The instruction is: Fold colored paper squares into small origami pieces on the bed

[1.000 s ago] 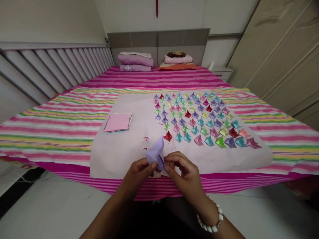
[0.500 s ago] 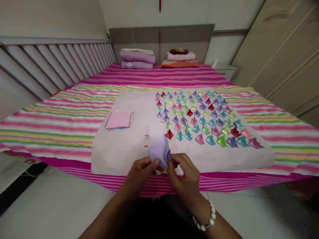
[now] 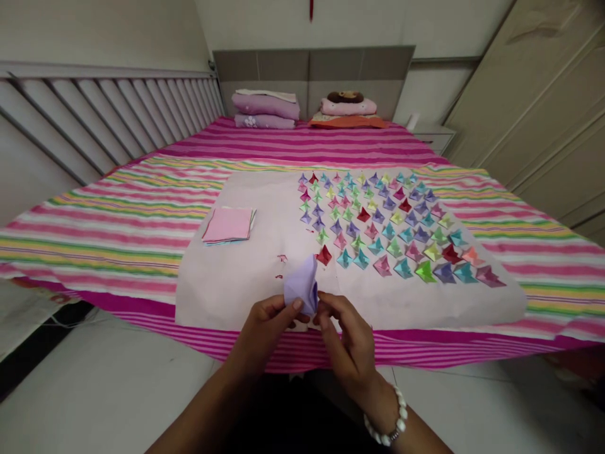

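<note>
A half-folded lilac paper piece (image 3: 301,287) is pinched between my two hands just above the near edge of the bed. My left hand (image 3: 266,328) grips its lower left side with thumb and fingers. My right hand (image 3: 346,337), with a white bead bracelet on the wrist, pinches its lower right corner. Behind it, rows of several small folded paper shapes (image 3: 385,224) in many colours lie on a large pale sheet (image 3: 236,271). A red folded shape (image 3: 324,255) is the nearest of them to the lilac piece.
A stack of square papers with pink on top (image 3: 229,225) lies at the sheet's left. The striped bedspread (image 3: 118,221) covers the bed, with folded pillows (image 3: 265,108) at the headboard. A slatted rail (image 3: 94,120) runs along the left and wardrobe doors (image 3: 534,113) stand at the right.
The view has drifted slightly, shifting the bed rightward in frame. My right hand turned and its fingers moved in under the lilac paper's corner, while the paper stayed between both hands.
</note>
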A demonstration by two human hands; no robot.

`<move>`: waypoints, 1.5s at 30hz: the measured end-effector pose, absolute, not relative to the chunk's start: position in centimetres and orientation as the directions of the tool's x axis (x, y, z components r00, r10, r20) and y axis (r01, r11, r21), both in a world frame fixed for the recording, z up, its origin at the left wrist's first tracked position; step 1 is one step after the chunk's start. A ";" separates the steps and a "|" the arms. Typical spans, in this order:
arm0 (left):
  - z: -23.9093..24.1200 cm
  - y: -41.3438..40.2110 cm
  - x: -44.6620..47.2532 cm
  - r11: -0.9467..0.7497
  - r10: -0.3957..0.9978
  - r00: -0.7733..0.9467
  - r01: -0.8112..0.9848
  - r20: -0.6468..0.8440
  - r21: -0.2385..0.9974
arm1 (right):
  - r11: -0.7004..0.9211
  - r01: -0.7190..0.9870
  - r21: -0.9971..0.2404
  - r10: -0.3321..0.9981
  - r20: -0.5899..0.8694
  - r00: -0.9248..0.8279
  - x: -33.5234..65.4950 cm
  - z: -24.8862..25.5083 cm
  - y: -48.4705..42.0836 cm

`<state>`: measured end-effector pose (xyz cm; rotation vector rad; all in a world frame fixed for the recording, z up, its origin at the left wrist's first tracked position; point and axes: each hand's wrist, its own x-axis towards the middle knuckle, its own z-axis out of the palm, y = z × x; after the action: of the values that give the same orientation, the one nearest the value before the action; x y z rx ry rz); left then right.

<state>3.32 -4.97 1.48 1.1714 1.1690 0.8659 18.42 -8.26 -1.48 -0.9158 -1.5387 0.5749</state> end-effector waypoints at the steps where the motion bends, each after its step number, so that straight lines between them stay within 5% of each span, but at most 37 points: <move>1: 1.6 -5.0 3.3 0.201 0.954 0.209 0.080 -0.213 0.976 | 0.508 0.163 -0.846 0.855 0.518 0.026 18.5 -1.4 -8.3; 7: 2.0 -5.3 3.4 0.021 0.962 0.266 0.136 -0.057 0.991 | 0.189 -0.183 -0.965 0.980 0.175 0.090 18.8 -0.8 -7.1; 23: 2.8 -5.3 2.8 -0.178 0.899 0.436 0.276 0.042 0.944 | 0.081 -0.243 -0.967 0.995 0.093 -0.037 19.2 -0.4 -6.0; 28: 2.7 -5.3 3.1 -0.111 0.910 0.416 0.246 -0.001 0.963 | 0.153 -0.199 -0.968 0.987 0.158 -0.013 19.2 -0.8 -6.1; 35: 2.4 -5.3 3.2 -0.063 0.937 0.349 0.206 -0.013 0.976 | 0.485 0.050 -0.873 0.874 0.481 -0.071 19.3 -1.3 -6.8; 45: 2.2 -5.3 3.2 -0.010 0.942 0.330 0.203 -0.059 0.979 | 0.464 0.107 -0.879 0.879 0.442 -0.180 19.7 -1.6 -7.7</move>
<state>3.17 -5.28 2.21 1.4780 1.1035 0.8313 19.69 -7.68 -1.60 -0.8732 -1.6134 0.8770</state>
